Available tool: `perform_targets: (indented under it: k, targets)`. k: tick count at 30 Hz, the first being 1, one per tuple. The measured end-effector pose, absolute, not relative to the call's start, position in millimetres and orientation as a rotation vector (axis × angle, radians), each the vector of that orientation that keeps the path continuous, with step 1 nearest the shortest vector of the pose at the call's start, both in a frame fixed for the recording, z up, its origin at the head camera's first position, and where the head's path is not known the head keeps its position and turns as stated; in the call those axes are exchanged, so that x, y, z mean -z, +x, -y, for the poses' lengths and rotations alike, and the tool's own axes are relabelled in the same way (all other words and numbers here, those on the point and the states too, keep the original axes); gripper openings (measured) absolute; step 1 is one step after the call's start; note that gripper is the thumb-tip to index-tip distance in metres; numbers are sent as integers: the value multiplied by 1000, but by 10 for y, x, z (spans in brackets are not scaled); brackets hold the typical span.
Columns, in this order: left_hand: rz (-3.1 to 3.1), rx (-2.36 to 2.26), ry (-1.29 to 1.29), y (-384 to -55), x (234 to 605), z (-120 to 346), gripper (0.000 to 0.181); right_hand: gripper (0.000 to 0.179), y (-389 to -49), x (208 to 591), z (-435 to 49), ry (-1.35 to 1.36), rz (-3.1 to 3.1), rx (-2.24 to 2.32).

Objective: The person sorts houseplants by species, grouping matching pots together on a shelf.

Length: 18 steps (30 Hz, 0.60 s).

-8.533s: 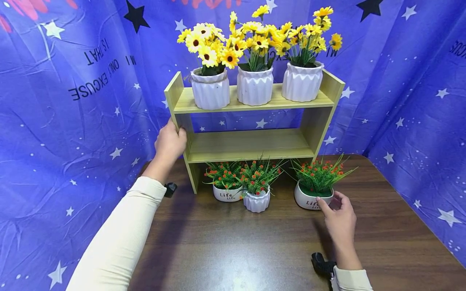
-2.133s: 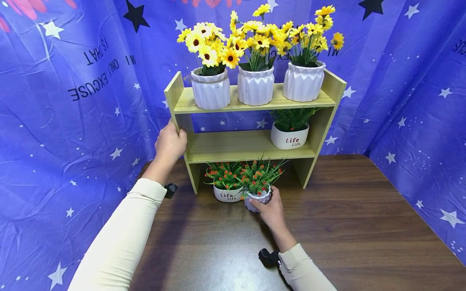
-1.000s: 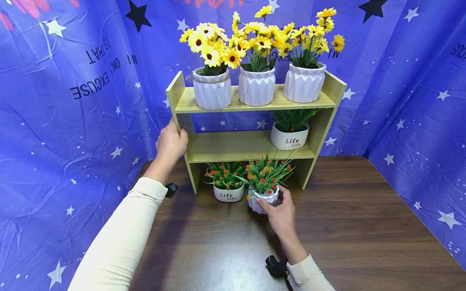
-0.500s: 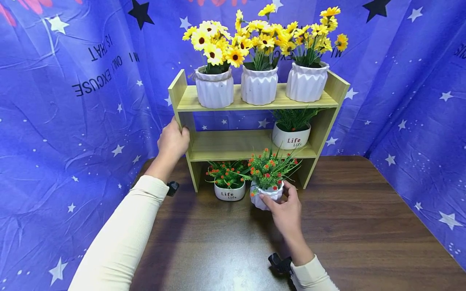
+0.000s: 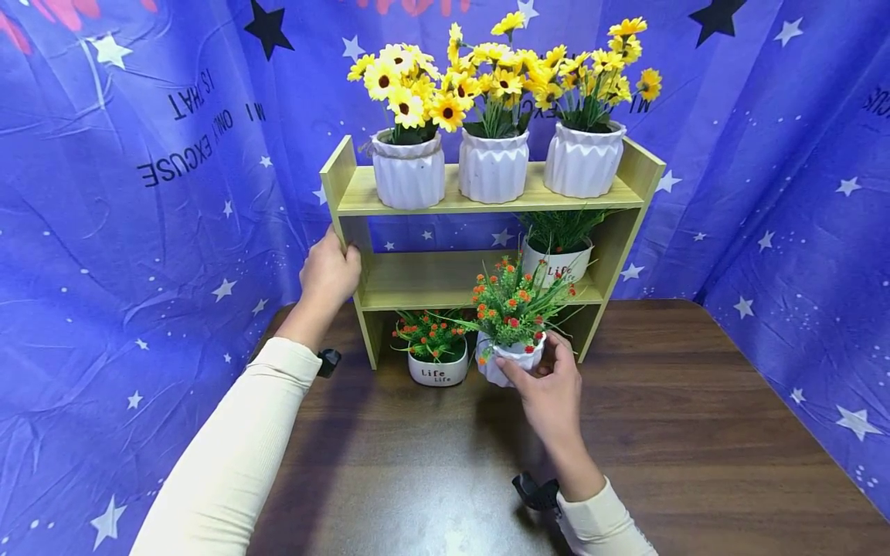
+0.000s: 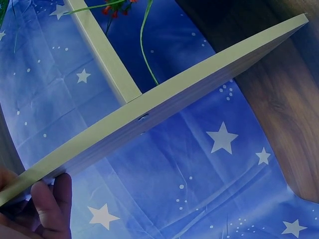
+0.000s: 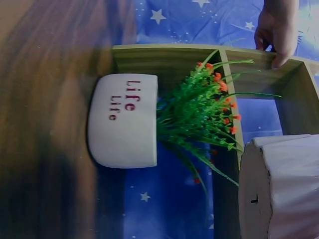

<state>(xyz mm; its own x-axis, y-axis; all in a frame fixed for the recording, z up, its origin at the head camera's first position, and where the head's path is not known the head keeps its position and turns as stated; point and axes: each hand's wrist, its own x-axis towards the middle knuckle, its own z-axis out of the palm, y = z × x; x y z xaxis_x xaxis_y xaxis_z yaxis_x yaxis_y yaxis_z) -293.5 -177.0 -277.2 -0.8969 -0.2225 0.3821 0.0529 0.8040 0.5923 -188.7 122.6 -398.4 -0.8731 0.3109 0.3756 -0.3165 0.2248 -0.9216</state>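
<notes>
My left hand [image 5: 330, 270] grips the left side panel of a pale wooden shelf [image 5: 417, 278]; in the left wrist view its fingers [image 6: 47, 204] wrap the panel edge. My right hand [image 5: 552, 390] holds a small potted plant with orange-red flowers by its white ridged pot [image 5: 497, 363], thumb in front, fingers at the right side. This pot is raised off the table in front of the shelf, and its underside [image 7: 255, 194] shows in the right wrist view. Its leaves overlap the "Life" pot [image 5: 559, 262] on the middle board.
Another "Life" pot with red-flowered greenery [image 5: 438, 371] stands on the wooden table [image 5: 660, 432] under the shelf's left half. Three white pots [image 5: 494, 170] of yellow flowers line the top board. A blue star-print curtain [image 5: 139, 255] hangs behind and at both sides.
My right hand placed a "Life" pot on the middle board's right end, then took the ridged pot and lifted it up and slightly right. My left hand stays on the shelf.
</notes>
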Motion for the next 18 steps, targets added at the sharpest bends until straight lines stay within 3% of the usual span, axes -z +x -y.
perform_targets:
  k: [18]
  targets:
    - [2548, 845, 123, -2937, 2777, 1763, 31, 73, -2268, 3650, -1100, 92, 2023, -1640]
